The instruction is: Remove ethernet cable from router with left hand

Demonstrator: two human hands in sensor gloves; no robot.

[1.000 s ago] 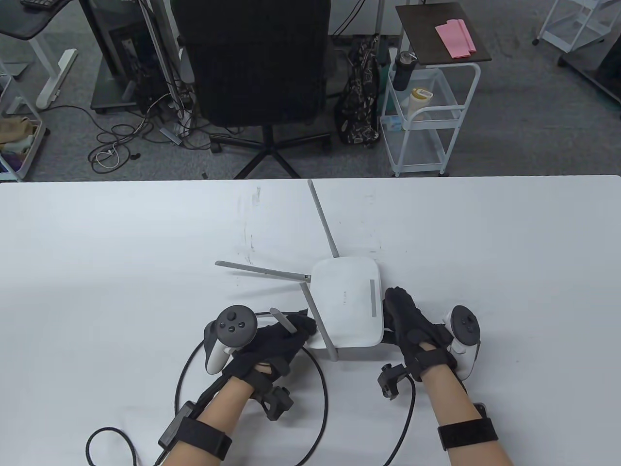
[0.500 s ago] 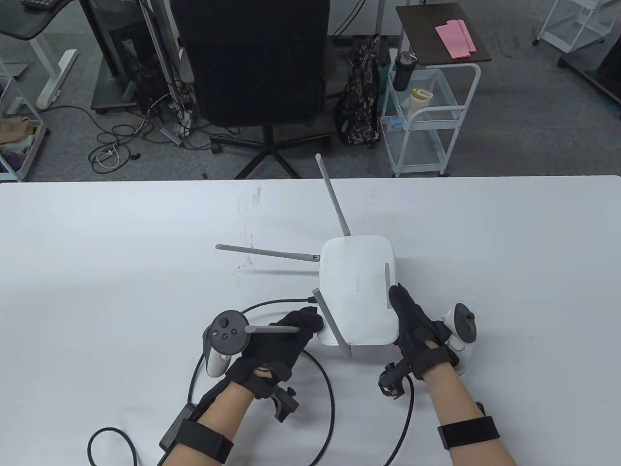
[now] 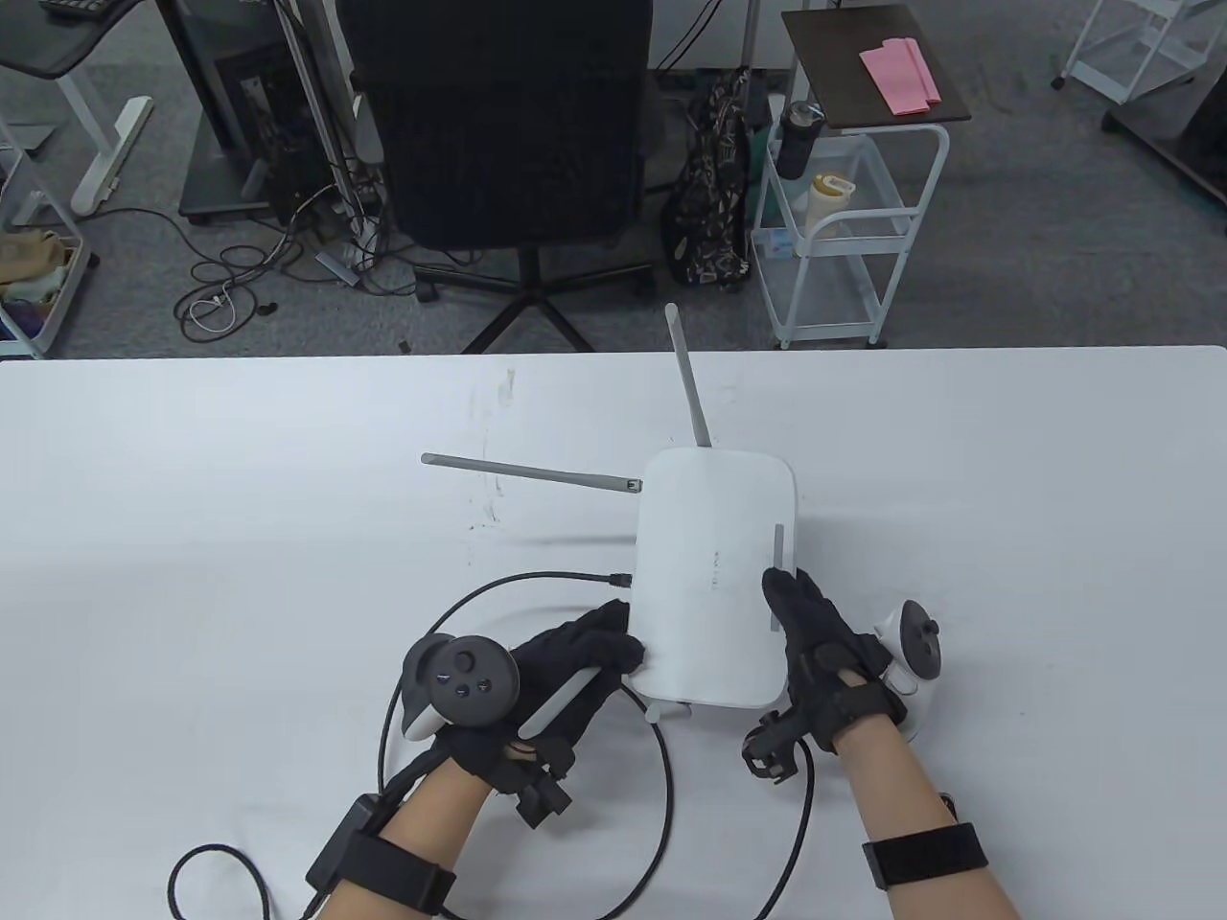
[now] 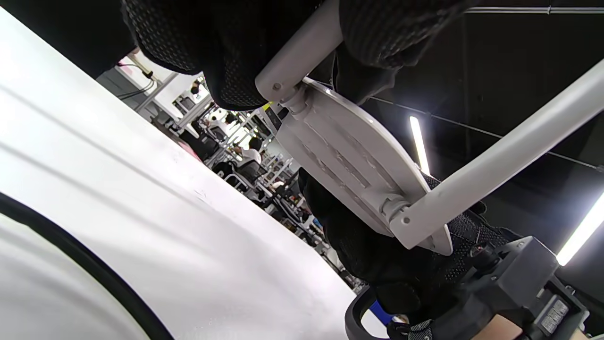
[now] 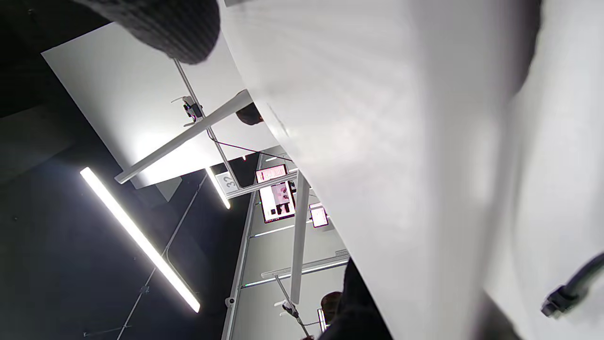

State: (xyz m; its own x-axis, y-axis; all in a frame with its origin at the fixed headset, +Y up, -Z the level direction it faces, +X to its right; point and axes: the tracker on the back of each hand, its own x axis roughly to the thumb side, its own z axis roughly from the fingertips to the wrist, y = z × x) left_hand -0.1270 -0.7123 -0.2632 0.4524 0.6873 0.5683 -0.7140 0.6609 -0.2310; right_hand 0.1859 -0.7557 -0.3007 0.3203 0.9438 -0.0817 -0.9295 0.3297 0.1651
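Note:
The white router (image 3: 714, 565) is held tilted above the table between both hands. My left hand (image 3: 585, 652) grips its near left corner together with one grey antenna (image 3: 566, 700). My right hand (image 3: 805, 623) holds its right edge. The black ethernet cable (image 3: 451, 613) loops on the table round my left hand. Its plug (image 3: 621, 578) ends right at the router's left side; I cannot tell whether it sits in a port. In the left wrist view the router's underside (image 4: 349, 165) and two antennas (image 4: 495, 160) show, with the cable (image 4: 71, 264) below.
The white table (image 3: 240, 479) stretches wide on both sides. Two more antennas stick out, one to the left (image 3: 527, 471) and one away from me (image 3: 690, 383). Glove cables (image 3: 805, 824) trail by my wrists. A black chair (image 3: 498, 125) and a white cart (image 3: 844, 220) stand beyond the far edge.
The router has moved away from me and to the right and turned, its near end lifting. My left hand shifted to the router's corner with the antenna. The cable's plug end came into sight.

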